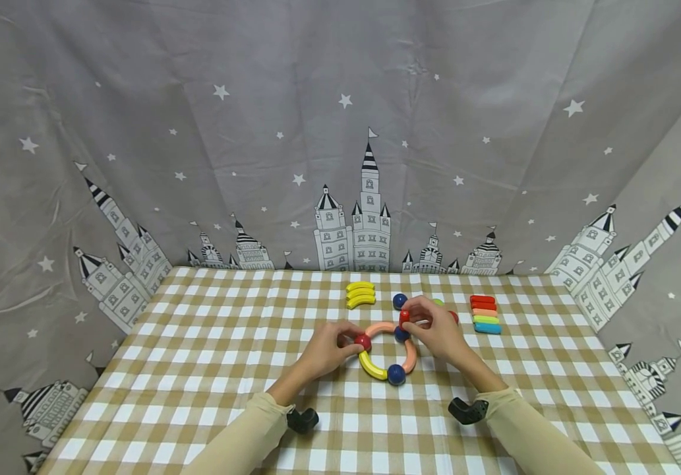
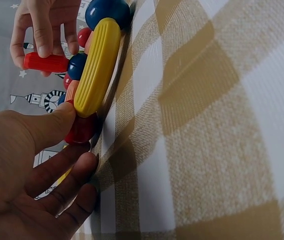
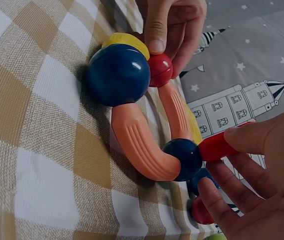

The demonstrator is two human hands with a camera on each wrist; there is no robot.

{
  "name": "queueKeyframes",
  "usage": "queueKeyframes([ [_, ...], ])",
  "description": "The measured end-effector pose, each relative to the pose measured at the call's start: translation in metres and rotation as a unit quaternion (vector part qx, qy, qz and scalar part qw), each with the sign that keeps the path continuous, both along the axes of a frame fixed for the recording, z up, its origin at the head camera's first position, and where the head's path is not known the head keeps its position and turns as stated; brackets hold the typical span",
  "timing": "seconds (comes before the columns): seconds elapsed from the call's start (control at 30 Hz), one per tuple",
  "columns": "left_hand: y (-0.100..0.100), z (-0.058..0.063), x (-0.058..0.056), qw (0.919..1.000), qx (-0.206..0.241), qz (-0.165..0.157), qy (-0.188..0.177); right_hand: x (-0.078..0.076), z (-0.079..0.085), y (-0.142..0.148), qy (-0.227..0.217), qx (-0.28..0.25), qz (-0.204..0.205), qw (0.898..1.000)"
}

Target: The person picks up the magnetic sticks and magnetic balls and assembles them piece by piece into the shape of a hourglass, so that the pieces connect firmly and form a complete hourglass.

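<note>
A ring of curved rods and balls lies on the checked cloth. My left hand pinches its red ball, at the ring's left. Between thumb and fingers, my right hand holds a short red rod. The rod stands upright with its lower end against the ring's far blue ball. Two orange curved rods meet at that ball. A yellow curved rod runs from the red ball to the near blue ball.
Behind the ring lie several yellow curved rods and a loose blue ball. A green ball and another red ball are partly hidden by the right hand. Several straight coloured rods lie in a stack at the right.
</note>
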State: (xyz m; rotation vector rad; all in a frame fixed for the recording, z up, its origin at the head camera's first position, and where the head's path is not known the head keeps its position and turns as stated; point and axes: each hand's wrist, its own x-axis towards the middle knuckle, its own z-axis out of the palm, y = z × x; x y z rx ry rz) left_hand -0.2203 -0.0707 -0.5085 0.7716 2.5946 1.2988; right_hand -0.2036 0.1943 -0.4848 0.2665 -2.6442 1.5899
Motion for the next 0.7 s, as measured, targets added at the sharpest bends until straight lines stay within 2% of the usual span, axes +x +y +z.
queueKeyframes([
  [0.37,0.000,0.001,0.000,1.0000,0.004,-0.001,0.005,0.001,0.001,0.001,0.000,0.000,0.003,1.000],
  [0.57,0.000,0.001,0.001,1.0000,-0.002,0.001,0.000,0.007,0.005,0.012,0.019,0.028,0.021,0.999],
  [0.7,0.000,0.001,0.001,1.0000,-0.004,0.006,-0.005,0.012,0.008,0.025,0.040,0.056,0.017,0.997],
])
